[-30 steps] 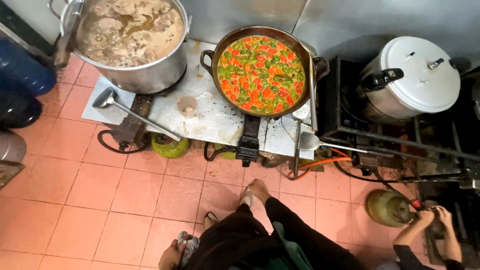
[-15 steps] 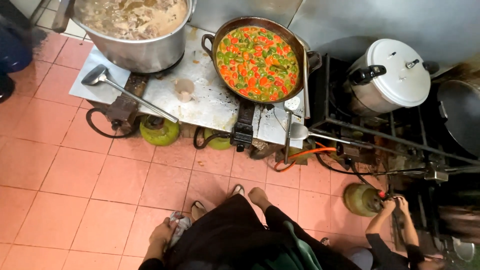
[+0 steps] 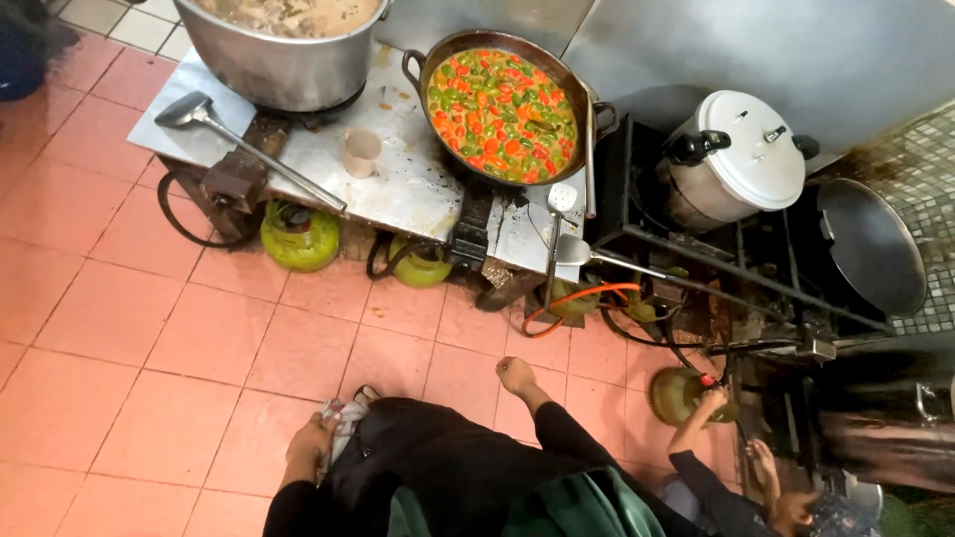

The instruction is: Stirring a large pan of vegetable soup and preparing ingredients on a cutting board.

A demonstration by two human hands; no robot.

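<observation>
Left hand grips a crumpled grey-white cloth at the hip, fingers closed on it. Right hand is out of view. Beyond, green gas cylinders stand on the pink tiled floor. On the steel surface: wok of chopped red-and-green vegetables; large metal pot of pale stew.

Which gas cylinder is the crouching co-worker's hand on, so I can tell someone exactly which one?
Start at the black burner rack carrying the white-lidded pressure cooker, then drop to the tiled floor in front of it. The gas cylinder stands there, with the co-worker's hand by its top. Unlike the bright green cylinders tucked under the steel table, it is dull olive and stands alone in the open.
</observation>
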